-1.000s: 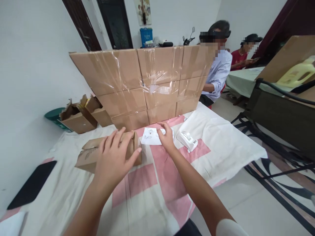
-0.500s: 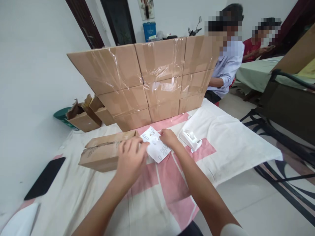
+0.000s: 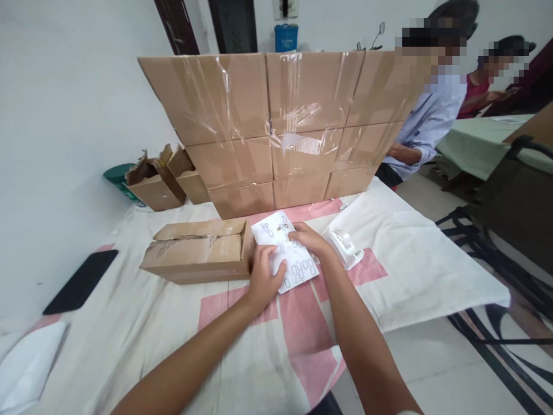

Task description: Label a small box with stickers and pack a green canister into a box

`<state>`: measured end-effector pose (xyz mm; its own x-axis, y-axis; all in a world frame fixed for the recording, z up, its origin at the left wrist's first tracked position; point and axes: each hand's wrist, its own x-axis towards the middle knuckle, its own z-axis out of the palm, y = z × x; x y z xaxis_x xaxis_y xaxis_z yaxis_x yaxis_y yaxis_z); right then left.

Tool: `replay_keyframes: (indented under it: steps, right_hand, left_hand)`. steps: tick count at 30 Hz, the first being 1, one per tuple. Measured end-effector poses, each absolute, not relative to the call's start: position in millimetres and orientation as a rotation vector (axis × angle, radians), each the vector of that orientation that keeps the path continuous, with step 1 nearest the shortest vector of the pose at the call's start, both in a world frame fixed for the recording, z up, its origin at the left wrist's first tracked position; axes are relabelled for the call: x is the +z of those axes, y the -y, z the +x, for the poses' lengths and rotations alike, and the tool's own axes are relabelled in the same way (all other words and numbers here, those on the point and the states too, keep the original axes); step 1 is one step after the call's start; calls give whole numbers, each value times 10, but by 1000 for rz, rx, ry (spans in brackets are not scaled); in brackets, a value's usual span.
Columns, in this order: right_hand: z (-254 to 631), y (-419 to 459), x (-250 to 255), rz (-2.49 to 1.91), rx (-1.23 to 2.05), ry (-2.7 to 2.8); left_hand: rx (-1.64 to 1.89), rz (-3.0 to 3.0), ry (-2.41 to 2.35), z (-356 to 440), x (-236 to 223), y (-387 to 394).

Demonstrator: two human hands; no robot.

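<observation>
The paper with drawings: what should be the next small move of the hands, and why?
Perhaps the right hand should shift slightly toward the right edge of the paper, because it covers part of the drawn side, while the left hand, at the left edge, could steady it.

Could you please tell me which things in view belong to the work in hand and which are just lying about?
In use: paper with drawn shapes, touched by the left hand and right hand.

Apparently just lying about: cardboard box, white tape dispenser, black flat object, green bin.
</observation>
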<state>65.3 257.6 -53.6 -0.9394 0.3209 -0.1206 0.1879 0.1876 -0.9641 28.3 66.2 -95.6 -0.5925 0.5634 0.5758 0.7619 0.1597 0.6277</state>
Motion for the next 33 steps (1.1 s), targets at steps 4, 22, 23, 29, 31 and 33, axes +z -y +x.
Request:
replay_keyframes:
  steps: [4, 22, 23, 29, 31, 33]
  right_hand:
    - [734, -2646, -479, -469, 2073, 2310]
    - [734, -2545, -450, -564, 2095, 2420]
    - [724, -2523, -456, -560, 2094, 2415]
    - [673, -2439, -528, -538, 2064, 2348]
    - [681, -2456, -537, -502, 2092, 2379]
    - [698, -2480, -530, -482, 2133, 2447]
  left_hand:
    - [-1460, -1164, 2270, 279, -1020, -683]
    - [-1855, -1033, 2298, 53, -1044, -657]
    - [-1922, -1029, 2290, 42, -1052, -660]
    - [-1818, -1148, 2263, 42, -1045, -656]
    - [-1790, -1118, 2251, 31, -1041, -658]
    - [-1766, -1106, 2253, 16, -1042, -664]
